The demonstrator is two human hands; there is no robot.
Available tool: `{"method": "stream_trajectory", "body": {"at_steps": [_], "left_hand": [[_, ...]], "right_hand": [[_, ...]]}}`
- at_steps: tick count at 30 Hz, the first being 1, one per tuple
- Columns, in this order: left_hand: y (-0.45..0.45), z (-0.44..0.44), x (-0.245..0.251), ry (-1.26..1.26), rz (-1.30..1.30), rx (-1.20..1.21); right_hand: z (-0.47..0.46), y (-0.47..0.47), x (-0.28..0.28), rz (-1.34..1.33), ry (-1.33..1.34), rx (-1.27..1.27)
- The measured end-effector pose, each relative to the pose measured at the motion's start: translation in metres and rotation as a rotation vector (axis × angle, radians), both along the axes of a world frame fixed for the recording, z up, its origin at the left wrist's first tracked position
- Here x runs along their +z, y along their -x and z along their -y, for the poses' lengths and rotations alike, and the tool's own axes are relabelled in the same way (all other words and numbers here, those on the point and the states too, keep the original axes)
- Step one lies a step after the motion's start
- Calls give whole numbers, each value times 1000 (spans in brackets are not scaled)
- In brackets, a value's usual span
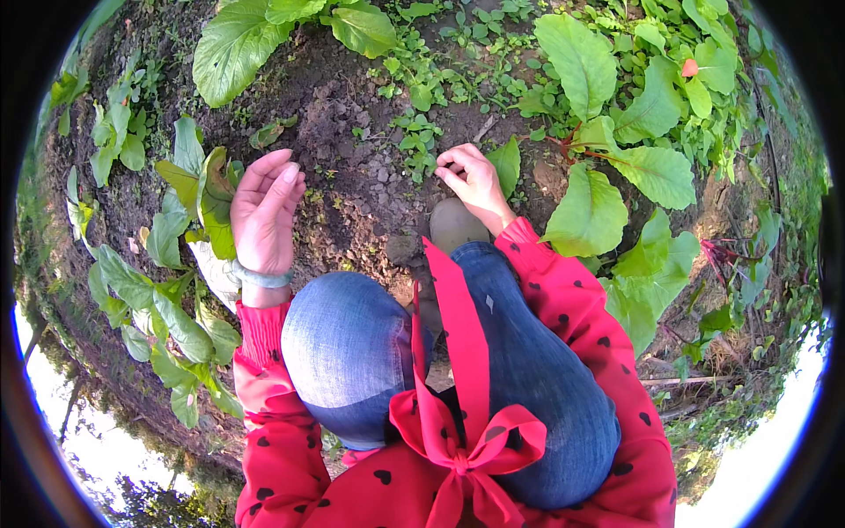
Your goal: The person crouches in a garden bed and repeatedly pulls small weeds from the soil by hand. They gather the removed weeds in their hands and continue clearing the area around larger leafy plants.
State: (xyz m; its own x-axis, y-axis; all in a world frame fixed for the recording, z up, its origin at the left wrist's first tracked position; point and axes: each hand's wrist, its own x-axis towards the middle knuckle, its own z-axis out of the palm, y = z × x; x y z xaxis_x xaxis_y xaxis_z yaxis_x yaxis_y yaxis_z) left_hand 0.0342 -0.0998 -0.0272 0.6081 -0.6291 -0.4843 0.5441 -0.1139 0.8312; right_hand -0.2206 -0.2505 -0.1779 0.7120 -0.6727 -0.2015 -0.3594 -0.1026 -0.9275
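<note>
My left hand (267, 214) is held palm inward above the soil, its fingers loosely curled and apart, with nothing seen in it; a pale green bangle (261, 276) circles the wrist. Large green and yellowed leaves (216, 204) stand just beside it. Over the ground by a patch of small weeds (417, 142), my right hand (474, 179) has its thumb and fingertips close together. Whether something small is pinched there cannot be told. A single green leaf (506, 165) is right beside that hand, and a shoe tip (454, 223) shows below it.
A red-stemmed leafy plant (587, 148) grows at the right. Another broad-leaved plant (231, 53) stands at the upper left, and more leafy plants (181, 323) at the lower left. Dark crumbly soil (337, 125) lies ahead. My knees in blue jeans (350, 343) are between my arms.
</note>
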Motion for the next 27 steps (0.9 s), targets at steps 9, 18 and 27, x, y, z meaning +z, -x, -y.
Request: {"method": "stream_trajectory", "body": {"at_steps": [9,18,27], "left_hand": [[-1,-4,-6,-14,-1,23],[3,1,6,-39,-7,-36],[3,0,6,-38,5,-37]], "right_hand": [[-9,-5,4,9,127,22],[4,-8,-1,8,-154,-86],[30,25,19,115,-559,-233]]}}
